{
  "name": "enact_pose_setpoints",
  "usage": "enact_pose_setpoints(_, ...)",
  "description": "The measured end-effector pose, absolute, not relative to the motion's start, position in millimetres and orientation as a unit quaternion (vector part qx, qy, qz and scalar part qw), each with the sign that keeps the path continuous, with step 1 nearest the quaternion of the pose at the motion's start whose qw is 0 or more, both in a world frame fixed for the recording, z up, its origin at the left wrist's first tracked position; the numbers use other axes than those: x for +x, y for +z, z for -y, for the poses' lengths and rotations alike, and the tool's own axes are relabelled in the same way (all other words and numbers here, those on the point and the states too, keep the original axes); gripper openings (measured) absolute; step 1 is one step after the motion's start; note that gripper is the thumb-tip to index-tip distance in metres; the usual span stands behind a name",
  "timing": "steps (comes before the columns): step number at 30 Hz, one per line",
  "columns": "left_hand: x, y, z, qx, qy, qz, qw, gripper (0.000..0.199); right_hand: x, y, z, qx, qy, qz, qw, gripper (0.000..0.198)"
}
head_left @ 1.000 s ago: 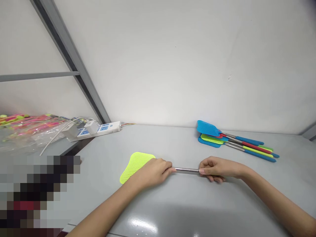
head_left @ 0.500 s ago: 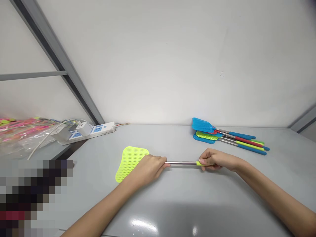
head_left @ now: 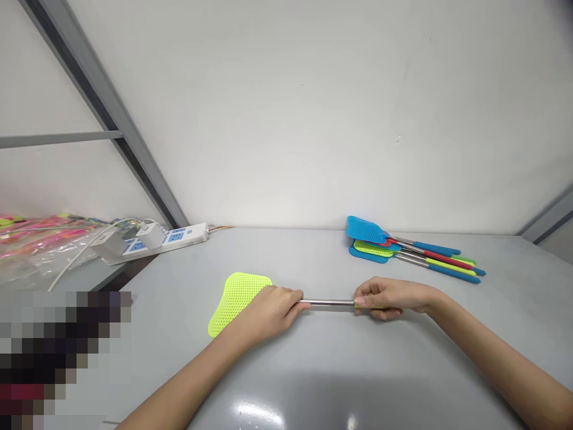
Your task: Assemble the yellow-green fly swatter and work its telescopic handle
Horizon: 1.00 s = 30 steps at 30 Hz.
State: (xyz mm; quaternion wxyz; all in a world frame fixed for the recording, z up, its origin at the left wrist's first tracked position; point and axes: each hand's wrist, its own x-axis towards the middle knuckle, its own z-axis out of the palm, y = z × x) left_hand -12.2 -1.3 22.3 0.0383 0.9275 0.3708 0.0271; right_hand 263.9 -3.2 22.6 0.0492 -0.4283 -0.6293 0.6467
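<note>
A yellow-green fly swatter (head_left: pixel 239 298) lies crosswise in front of me, its perforated head to the left and a shiny metal rod to the right. My left hand (head_left: pixel 275 310) is closed round the rod near the head and covers part of that head. At the other end, my right hand (head_left: pixel 380 297) pinches the yellow-green handle, most of which is hidden by the fingers. Bare metal rod shows between the two hands, just above the grey table.
A pile of fly swatters (head_left: pixel 369 230) in blue, yellow-green and red lies at the back right of the grey table (head_left: pixel 313 370). A white power strip (head_left: pixel 188 236) with plugs sits at the back left, beside clear plastic bags (head_left: pixel 49 245) with colourful contents.
My right hand has shifted slightly left, and the visible stretch of rod is a little shorter. My left hand keeps its hold. The whole view has shifted a little.
</note>
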Motion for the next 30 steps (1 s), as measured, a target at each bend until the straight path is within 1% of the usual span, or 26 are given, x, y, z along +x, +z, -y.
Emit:
enact_pose_setpoints(3, -16, 21, -2, 0.920, 0.024, -0.383, 0.076, 0.040, 267, 26, 2, -0.469, 0.561, 0.679, 0.064, 0.034)
enact_pose_setpoints(5, -18, 20, -3, 0.918, 0.023, -0.387, 0.083, 0.041, 268, 24, 0, -0.480, 0.522, 0.701, 0.072, 0.035)
enact_pose_setpoints(9, -17, 15, -3, 0.928, 0.023, -0.372, 0.027, 0.038, 265, 18, -1, -0.465, 0.517, 0.713, 0.088, 0.034)
enact_pose_setpoints(11, -14, 14, 0, 0.929, 0.019, -0.369, -0.013, 0.037, 263, 17, 0, -0.450, 0.538, 0.705, 0.106, 0.032)
enact_pose_setpoints(13, -11, 14, 3, 0.929, 0.012, -0.367, -0.040, 0.036, 263, 16, 1, -0.432, 0.583, 0.679, 0.114, 0.032)
enact_pose_setpoints(17, -5, 13, 9, 0.935, 0.009, -0.350, -0.054, 0.036, 265, 12, 0, -0.408, 0.707, 0.575, 0.053, 0.031)
enact_pose_setpoints(20, -3, 12, 11, 0.938, 0.019, -0.345, -0.038, 0.035, 266, 11, -1, -0.407, 0.737, 0.539, 0.021, 0.031)
enact_pose_setpoints(24, -2, 14, 9, 0.932, 0.030, -0.360, -0.005, 0.037, 265, 20, 1, -0.412, 0.693, 0.591, 0.040, 0.037)
enact_pose_setpoints(30, -8, 19, 2, 0.918, 0.031, -0.388, 0.071, 0.041, 270, 33, 3, -0.450, 0.585, 0.671, 0.064, 0.034)
